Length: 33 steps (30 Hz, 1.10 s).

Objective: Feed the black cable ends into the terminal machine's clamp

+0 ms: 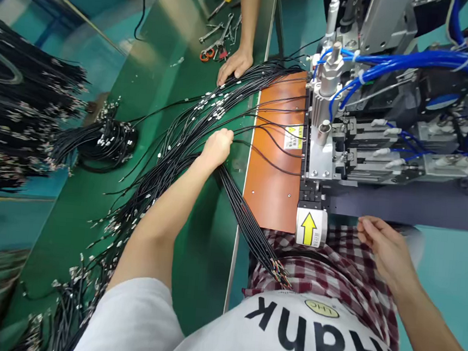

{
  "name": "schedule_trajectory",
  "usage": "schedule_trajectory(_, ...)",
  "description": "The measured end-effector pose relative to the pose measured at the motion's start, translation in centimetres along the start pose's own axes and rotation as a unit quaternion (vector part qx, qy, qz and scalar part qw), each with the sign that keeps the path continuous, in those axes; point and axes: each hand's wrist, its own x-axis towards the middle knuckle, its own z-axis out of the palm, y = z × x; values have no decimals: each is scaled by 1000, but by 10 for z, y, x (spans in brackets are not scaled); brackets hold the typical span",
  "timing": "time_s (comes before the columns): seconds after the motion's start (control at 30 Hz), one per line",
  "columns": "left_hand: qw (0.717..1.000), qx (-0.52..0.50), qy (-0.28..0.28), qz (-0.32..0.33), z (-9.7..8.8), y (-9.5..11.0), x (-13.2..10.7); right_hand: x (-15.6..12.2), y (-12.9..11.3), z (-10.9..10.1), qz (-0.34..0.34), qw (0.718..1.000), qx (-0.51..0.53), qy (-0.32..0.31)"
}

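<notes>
My left hand (217, 146) is closed round a bundle of thin black cables (242, 220) on the green bench (150, 97). The bundle runs from my fist down towards my lap, where coloured wire ends show. My right hand (383, 248) hovers low at the right, beside a white block with a yellow arrow label (310, 227). Its fingers are loosely curled and I see nothing in them. More black cables (189, 122) with metal ends fan out across the bench beyond my left fist.
An orange plate (270, 184) lies before a metal machine (332, 129) with blue hoses (432, 64). Another person's hand (234, 66) rests on cables at the far end. Hand tools (217, 37) lie beyond it. Coiled cables (101, 139) and a large cable pile (14, 112) sit left.
</notes>
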Motion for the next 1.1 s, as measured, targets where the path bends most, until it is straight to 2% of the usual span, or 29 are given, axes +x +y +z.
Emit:
schedule_trajectory(0.07,1000,3,11,-7,3,10,15,-3,-4,2,2,1000,-3,3)
schedule_trajectory(0.13,999,-2,28,-14,2,27,19,-7,-9,3,-4,1000,-8,11)
schedule_trajectory(0.2,998,-25,62,-4,-6,42,5,-13,-15,3,-12,1000,-18,12)
schedule_trajectory(0.23,996,-36,74,18,-12,48,-9,-16,-18,2,-17,999,-27,12)
schedule_trajectory(0.27,994,-45,65,71,-18,52,-28,-20,-21,2,-23,999,-36,12)
schedule_trajectory(0.3,987,-55,16,147,-24,56,-48,-24,-25,2,-29,998,-46,15)
schedule_trajectory(0.37,937,-90,-150,302,-32,58,-88,-30,-31,6,-40,997,-64,14)
schedule_trajectory(0.47,920,-132,-201,311,-34,51,-122,-38,-39,20,-52,995,-80,-15)
schedule_trajectory(0.5,914,-170,-214,299,-34,47,-124,-40,-41,26,-56,994,-87,-30)
schedule_trajectory(0.57,885,-272,-260,275,-38,40,-122,-45,-44,35,-64,990,-114,-57)
schedule_trajectory(0.63,860,-345,-284,245,-51,40,-119,-49,-45,40,-68,984,-146,-80)
schedule_trajectory(0.7,867,-345,-271,236,-71,54,-122,-53,-45,43,-77,979,-160,-96)
schedule_trajectory(0.77,890,-290,-234,264,-88,81,-132,-54,-46,47,-91,977,-159,-112)
schedule_trajectory(0.8,886,-275,-224,300,-93,98,-138,-54,-46,49,-100,975,-160,-121)
schedule_trajectory(0.83,867,-275,-234,344,-93,115,-143,-53,-47,52,-109,972,-161,-129)
schedule_trajectory(0.9,831,-311,-235,397,-82,145,-147,-51,-49,58,-126,969,-159,-142)
schedule_trajectory(0.93,830,-329,-216,395,-72,157,-146,-49,-49,60,-134,968,-155,-146)
schedule_trajectory(1.03,876,-353,-120,305,-34,176,-135,-46,-51,67,-172,961,-166,-142)
schedule_trajectory(1.1,897,-352,-95,251,-16,180,-129,-45,-51,71,-217,948,-194,-131)
